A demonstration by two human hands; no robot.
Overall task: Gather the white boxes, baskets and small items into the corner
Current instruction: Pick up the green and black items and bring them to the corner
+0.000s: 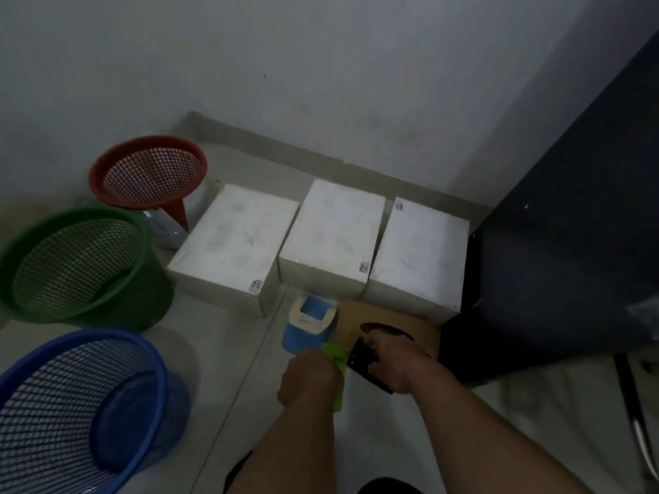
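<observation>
Three white boxes stand side by side near the wall: left box (233, 244), middle box (333, 231), right box (420, 251). A red basket (148, 172), a green basket (75, 262) and a blue basket (75, 404) sit on the floor at the left. In front of the boxes are a small blue and cream container (308, 324) and a brown cardboard box (388, 324). My left hand (308, 377) grips a bright green item (338, 372). My right hand (392, 361) holds a flat black item (362, 361) over the cardboard box.
A dark cabinet (570, 226) fills the right side, hard against the right white box. A grey wall (321, 65) with a low skirting runs behind the boxes. Something silvery (171, 222) lies under the red basket. Tiled floor (231, 369) lies between the baskets and my arms.
</observation>
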